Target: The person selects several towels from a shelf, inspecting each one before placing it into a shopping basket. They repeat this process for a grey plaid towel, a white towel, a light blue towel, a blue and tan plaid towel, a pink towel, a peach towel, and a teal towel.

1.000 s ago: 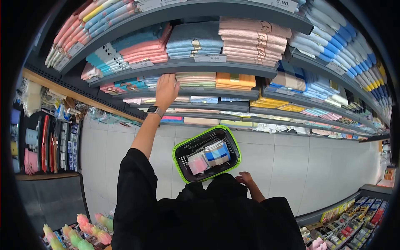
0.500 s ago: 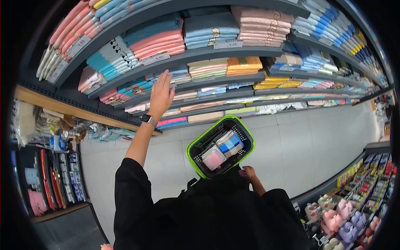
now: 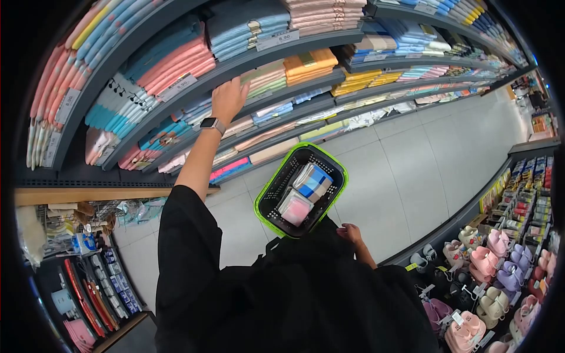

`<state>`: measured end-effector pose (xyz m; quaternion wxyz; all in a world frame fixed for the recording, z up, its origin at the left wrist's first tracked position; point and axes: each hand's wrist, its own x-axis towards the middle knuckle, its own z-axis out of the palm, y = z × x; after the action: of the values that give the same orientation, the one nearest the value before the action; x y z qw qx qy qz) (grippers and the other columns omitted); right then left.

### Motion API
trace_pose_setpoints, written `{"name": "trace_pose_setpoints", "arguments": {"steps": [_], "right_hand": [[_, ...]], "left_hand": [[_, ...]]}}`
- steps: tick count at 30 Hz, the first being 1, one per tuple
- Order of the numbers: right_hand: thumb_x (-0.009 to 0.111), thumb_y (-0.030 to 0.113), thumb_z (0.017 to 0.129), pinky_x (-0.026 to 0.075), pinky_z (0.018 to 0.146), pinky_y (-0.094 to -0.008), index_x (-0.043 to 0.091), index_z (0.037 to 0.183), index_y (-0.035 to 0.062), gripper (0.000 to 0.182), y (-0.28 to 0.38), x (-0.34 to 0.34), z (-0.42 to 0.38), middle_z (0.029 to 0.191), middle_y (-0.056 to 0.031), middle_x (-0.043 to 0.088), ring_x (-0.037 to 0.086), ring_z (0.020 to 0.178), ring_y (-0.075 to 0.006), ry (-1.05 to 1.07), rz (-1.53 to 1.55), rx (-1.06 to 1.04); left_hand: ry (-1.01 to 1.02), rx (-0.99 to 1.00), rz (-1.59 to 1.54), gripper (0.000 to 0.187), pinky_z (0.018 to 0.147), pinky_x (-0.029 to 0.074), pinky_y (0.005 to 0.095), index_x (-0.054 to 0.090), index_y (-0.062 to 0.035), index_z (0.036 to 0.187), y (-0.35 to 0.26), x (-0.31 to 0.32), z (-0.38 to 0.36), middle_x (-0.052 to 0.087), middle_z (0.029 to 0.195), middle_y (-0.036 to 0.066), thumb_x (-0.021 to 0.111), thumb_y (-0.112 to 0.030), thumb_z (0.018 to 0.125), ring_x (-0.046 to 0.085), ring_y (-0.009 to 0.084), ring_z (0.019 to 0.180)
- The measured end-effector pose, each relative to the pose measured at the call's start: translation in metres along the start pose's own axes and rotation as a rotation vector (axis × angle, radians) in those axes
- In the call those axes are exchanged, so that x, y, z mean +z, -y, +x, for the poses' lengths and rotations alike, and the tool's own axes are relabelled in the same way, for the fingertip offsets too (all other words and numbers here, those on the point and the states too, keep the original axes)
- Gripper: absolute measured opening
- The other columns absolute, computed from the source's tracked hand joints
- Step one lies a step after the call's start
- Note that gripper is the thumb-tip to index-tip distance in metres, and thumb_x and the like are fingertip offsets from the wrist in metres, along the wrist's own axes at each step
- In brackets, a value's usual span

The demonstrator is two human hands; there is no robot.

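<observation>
My left hand (image 3: 229, 101), with a watch (image 3: 213, 123) on the wrist, reaches to the shelving. Its fingers are stretched out at the edge of a grey shelf (image 3: 250, 63), beside folded pale green towels (image 3: 265, 79); nothing shows in its grasp. My right hand (image 3: 351, 233) is low by the near right side of a black basket with a bright green rim (image 3: 343, 179). Its fingers are curled against dark material, and what they hold is hidden. Inside the basket lie a blue, white and beige checked folded cloth (image 3: 313, 182) and a wrapped pink-and-white pack (image 3: 295, 207).
Towel stacks fill the shelves, with orange towels (image 3: 311, 67) right of my left hand and price tags (image 3: 176, 88) along the edges. Pink slippers (image 3: 484, 263) crowd a rack at the lower right. A tiled floor (image 3: 376, 188) runs between.
My view has shifted toward the shelves, and the slipper rack shows more. My left hand has moved in from before the lower shelves to the shelf edge by the green towels.
</observation>
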<state>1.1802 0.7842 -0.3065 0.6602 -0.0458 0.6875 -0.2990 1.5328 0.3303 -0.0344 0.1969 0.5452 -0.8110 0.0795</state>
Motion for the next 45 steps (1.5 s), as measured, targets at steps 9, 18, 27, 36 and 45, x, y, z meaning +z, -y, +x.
{"name": "trace_pose_setpoints", "arguments": {"steps": [9, 18, 27, 36, 45], "right_hand": [[0.041, 0.017, 0.087, 0.053, 0.062, -0.0318, 0.050, 0.111, -0.0023, 0.032, 0.042, -0.017, 0.011, 0.089, -0.0202, 0.064, 0.064, 0.072, -0.0251, -0.002, -0.105, 0.102], [0.044, 0.020, 0.087, 0.052, 0.063, -0.0300, 0.055, 0.105, -0.0026, 0.031, 0.090, 0.004, 0.029, 0.088, -0.0174, 0.065, 0.063, 0.071, -0.0218, 0.048, -0.225, -0.039], [0.037, 0.036, 0.094, 0.040, 0.098, -0.0402, 0.042, 0.123, -0.0051, 0.051, 0.348, 0.233, -0.051, 0.119, -0.0247, 0.051, 0.052, 0.111, -0.0308, 0.930, 0.507, -0.235], [0.041, 0.039, 0.089, 0.047, 0.082, -0.0408, 0.053, 0.112, 0.0060, 0.042, 0.319, 0.263, -0.064, 0.107, -0.0116, 0.059, 0.057, 0.096, -0.0261, 1.203, 0.904, 0.101], [0.035, 0.031, 0.093, 0.041, 0.096, -0.0384, 0.043, 0.126, 0.0041, 0.043, 0.273, 0.210, -0.103, 0.123, -0.0113, 0.052, 0.051, 0.110, -0.0262, 1.135, 0.870, 0.085]], "left_hand": [[0.048, -0.107, -0.080, 0.027, 0.068, 0.047, 0.0469, 0.060, -0.0058, 0.094, -0.011, 0.001, 0.017, 0.061, 0.085, 0.020, 0.052, -0.030, 0.086, 0.059, 0.0392, 0.077], [-0.001, -0.139, -0.054, 0.022, 0.069, 0.045, 0.0483, 0.059, -0.0057, 0.099, -0.008, 0.010, 0.015, 0.061, 0.090, 0.019, 0.050, -0.022, 0.087, 0.057, 0.0400, 0.081], [-0.329, 0.097, 0.007, 0.022, 0.082, 0.042, 0.0382, 0.056, -0.0047, 0.105, -0.051, -0.029, -0.011, 0.061, 0.104, 0.009, 0.052, -0.006, 0.083, 0.056, 0.0264, 0.099], [-0.053, 0.114, -0.220, 0.031, 0.085, 0.041, 0.0405, 0.058, -0.0032, 0.104, -0.138, -0.069, -0.139, 0.057, 0.115, 0.011, 0.056, 0.000, 0.074, 0.054, 0.0297, 0.106], [0.118, -1.108, -1.607, 0.043, 0.090, 0.042, 0.0313, 0.045, 0.0009, 0.122, -0.139, -0.075, -0.193, 0.052, 0.120, 0.013, 0.058, -0.018, 0.086, 0.051, 0.0200, 0.108]]}}
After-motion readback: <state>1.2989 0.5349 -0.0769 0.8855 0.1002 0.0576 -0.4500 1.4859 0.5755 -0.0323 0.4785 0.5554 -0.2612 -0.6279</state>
